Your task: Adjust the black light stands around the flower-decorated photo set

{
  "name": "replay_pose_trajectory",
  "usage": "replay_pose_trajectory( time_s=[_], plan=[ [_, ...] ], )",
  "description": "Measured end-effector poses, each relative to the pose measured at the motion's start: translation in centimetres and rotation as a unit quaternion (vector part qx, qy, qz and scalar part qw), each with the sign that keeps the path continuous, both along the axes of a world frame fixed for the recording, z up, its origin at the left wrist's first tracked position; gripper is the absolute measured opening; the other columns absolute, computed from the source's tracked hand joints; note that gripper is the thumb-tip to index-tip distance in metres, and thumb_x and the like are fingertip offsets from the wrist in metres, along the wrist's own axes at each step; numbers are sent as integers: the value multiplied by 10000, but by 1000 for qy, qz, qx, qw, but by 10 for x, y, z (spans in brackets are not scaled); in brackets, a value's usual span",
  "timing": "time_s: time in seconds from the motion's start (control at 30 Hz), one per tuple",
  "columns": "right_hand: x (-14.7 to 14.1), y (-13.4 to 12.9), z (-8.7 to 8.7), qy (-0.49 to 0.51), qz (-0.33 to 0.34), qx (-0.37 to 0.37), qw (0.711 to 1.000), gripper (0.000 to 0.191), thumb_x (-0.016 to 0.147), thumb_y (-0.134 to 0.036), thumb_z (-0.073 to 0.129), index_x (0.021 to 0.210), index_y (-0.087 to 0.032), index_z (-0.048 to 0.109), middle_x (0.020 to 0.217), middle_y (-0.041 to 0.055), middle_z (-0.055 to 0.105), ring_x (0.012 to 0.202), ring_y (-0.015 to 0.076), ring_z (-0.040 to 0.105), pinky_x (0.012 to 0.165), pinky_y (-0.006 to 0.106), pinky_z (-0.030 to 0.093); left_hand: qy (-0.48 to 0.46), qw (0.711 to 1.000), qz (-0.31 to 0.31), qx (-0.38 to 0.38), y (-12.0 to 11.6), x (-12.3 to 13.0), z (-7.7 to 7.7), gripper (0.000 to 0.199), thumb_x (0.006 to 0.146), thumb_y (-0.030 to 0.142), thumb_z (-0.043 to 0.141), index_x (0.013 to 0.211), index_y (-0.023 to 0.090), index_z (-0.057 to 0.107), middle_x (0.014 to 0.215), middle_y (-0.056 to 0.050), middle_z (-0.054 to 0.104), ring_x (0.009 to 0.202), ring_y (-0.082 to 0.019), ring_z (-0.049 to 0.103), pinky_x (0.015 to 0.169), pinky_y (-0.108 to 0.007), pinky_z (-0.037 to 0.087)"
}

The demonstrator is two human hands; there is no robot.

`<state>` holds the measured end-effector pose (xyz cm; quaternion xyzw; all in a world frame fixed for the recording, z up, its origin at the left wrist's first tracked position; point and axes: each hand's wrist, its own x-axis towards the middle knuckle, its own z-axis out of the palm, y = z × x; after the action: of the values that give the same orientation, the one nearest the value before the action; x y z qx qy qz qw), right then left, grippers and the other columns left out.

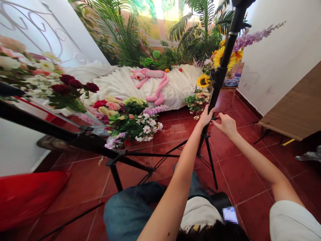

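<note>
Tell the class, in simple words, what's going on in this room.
The person's left hand grips the pole of a black stand; the right hand is at a small black fitting on it. A second stand slants across the left side. Beyond, a pink plush toy lies on white cloth, with flowers in front.

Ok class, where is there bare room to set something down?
Bare tile lies between the held black stand and the right forearm, and more between the red fabric and left-side black stand. The white cloth is bare between the pink toy and sunflowers. Crowded: the cloth's near left edge, packed with mixed flowers.
</note>
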<state>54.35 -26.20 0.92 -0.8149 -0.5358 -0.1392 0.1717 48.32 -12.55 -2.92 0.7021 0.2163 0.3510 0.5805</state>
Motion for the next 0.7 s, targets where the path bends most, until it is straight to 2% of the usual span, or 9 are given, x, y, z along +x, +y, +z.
replay_pose_trajectory(
  time_s=[0.17,0.27,0.33,0.4,0.47,0.53,0.6,0.63,0.7],
  plan=[
    [5,6,-2,85,-2,11,996,307,901,-449,577,784,-174,647,769,95,703,720,213,629,625,279,359,-8,1000,-3,8,5,1,-3,248,966,346,517,1151,183,549,947,-18,618,867,-126,588,898,-266,467],
    [10,15,-13,288,22,73,955,413,917,-498,519,642,-193,563,612,57,634,581,167,553,587,273,365,-1,1000,-8,4,5,0,-2,262,966,347,525,1167,181,548,967,-21,627,885,-128,596,914,-272,467],
    [9,23,-22,499,25,102,860,452,928,-522,483,616,-199,533,557,39,600,488,132,482,527,258,366,6,1000,-7,-1,3,-1,0,272,966,356,532,1175,184,549,954,-17,627,877,-126,597,901,-267,471],
    [3,29,-31,690,32,127,712,411,935,-485,473,643,-200,526,528,9,569,428,100,417,473,231,355,6,1000,-1,-2,1,-2,2,267,967,360,536,1172,189,552,938,-12,622,873,-124,596,896,-261,471],
    [-4,32,-38,796,65,168,578,334,933,-414,479,673,-206,498,520,-27,535,411,79,381,451,199,346,2,1000,6,-3,-1,-3,3,245,968,349,537,1151,188,558,920,-9,613,869,-122,592,897,-256,469],
    [-9,34,-41,826,99,202,517,304,935,-392,480,690,-213,463,515,-50,506,406,72,363,444,182,339,-5,1000,8,-6,-1,-3,4,220,966,333,543,1126,183,560,893,-5,597,848,-117,582,884,-249,469],
    [-10,32,-42,809,93,183,551,351,951,-458,454,692,-220,446,516,-45,513,399,78,357,431,193,330,-12,1000,2,-14,0,-3,3,206,960,326,556,1107,181,558,863,3,578,807,-109,565,847,-242,471],
    [-8,31,-41,779,73,156,603,397,958,-516,425,690,-223,448,517,-33,527,398,87,362,426,207,326,-15,1000,-3,-20,1,-2,2,207,956,332,563,1100,183,557,855,6,572,787,-106,556,827,-240,472],
    [-2,25,-36,651,26,108,751,495,952,-633,371,688,-225,465,546,3,572,428,113,419,450,236,338,-20,999,-9,-36,2,-1,-1,220,946,357,579,1084,186,561,856,8,573,767,-101,547,801,-238,471]
  ],
)
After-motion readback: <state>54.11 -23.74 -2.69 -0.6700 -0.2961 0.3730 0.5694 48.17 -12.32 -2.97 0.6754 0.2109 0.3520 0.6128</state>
